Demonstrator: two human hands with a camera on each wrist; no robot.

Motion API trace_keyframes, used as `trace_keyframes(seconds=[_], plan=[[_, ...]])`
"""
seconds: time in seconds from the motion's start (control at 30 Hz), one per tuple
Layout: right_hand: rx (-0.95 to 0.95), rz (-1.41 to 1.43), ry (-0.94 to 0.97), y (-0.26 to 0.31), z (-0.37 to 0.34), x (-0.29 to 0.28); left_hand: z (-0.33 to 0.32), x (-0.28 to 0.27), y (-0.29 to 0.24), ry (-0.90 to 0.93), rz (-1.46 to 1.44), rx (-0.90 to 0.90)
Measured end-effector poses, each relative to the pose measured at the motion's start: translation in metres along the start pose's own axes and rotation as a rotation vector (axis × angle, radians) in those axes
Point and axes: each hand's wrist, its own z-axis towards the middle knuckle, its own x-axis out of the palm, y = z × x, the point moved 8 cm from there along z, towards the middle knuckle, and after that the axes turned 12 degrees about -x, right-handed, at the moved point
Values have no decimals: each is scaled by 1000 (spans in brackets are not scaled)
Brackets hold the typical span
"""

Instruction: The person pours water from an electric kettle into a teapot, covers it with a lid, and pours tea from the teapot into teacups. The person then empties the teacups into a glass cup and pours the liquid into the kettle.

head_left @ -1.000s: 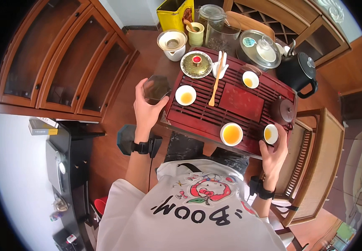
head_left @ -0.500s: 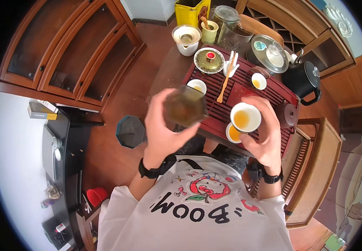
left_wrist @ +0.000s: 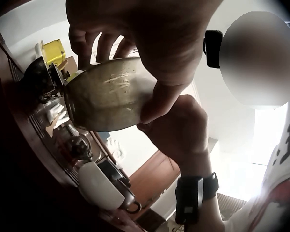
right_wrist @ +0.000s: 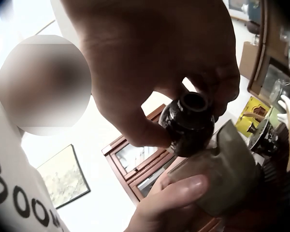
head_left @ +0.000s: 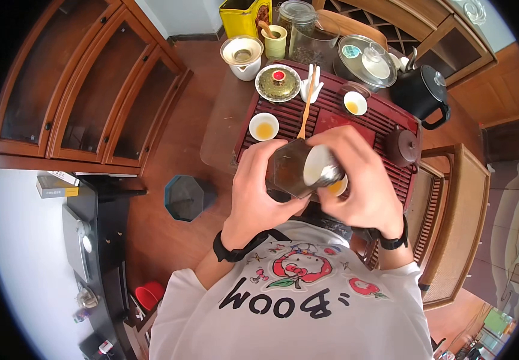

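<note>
Pitcher [head_left: 289, 171] and dark cup [head_left: 318, 163] come together just above the near side of the tray [head_left: 334, 120], each in a grip of its own. From where I stand, the left grip [head_left: 253, 186] is closed round the pitcher, thumb on the near side and fingers on the far side. The right grip [head_left: 361, 186] pinches the dark cup between thumb and fingers, tipped right over so its foot points up and its pale inside faces the pitcher; its mouth is at the pitcher's rim, though whether they touch I can't tell. The cup is blurred in the head view, and any liquid in it is hard to make out. Partly hidden beneath the right grip, another cup [head_left: 337, 185] shows yellow tea. Beyond the left grip sit a white cup [head_left: 264, 127] of tea and, farther out, a lidded bowl [head_left: 278, 83]. A wooden scoop [head_left: 306, 114] leans on a white hand-shaped stand [head_left: 311, 87] beyond both grips. Past the right grip are a small cup [head_left: 355, 104] with tea in it and a brown teapot [head_left: 402, 146], with a black kettle [head_left: 422, 96] farther off. A strainer [head_left: 241, 55] sits over a white jug [head_left: 245, 72] on the surface [head_left: 226, 114], beyond the left grip.
</note>
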Motion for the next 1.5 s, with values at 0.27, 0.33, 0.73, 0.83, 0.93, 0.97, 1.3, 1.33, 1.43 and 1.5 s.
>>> trace_keyframes(seconds=[0.27, 0.33, 0.73, 0.83, 0.93, 0.97, 1.3, 1.33, 1.43, 1.5], plan=[[314, -276, -275, -95, -68, -33, -1, -13, 10, -54, 21, -31], [328, -294, -273, -105, -79, -28, -1, -13, 13, -47, 7, -40], [442, -404, -114, -107, -81, -26, -2, -15, 14, -36, 29, -57], [347, -420, -87, -98, -65, -30, -3, -17, 16, -45, 28, -58], [330, -447, -180, -103, -43, -40, -4, -16, 16, -38, 21, -53], [330, -449, -182, -111, -38, -38, -4, -16, 15, -34, 13, -50], [442, -565, -194, -152, -20, -24, -11, -26, 15, -53, 44, -41], [424, -554, -202, -151, -20, -25, -11, -26, 16, -57, 29, -46], [359, -514, -238, -136, -18, -31, -9, -26, 16, -61, 34, -39], [309, -478, -257, -111, -14, -38, -8, -24, 16, -67, 55, -34]])
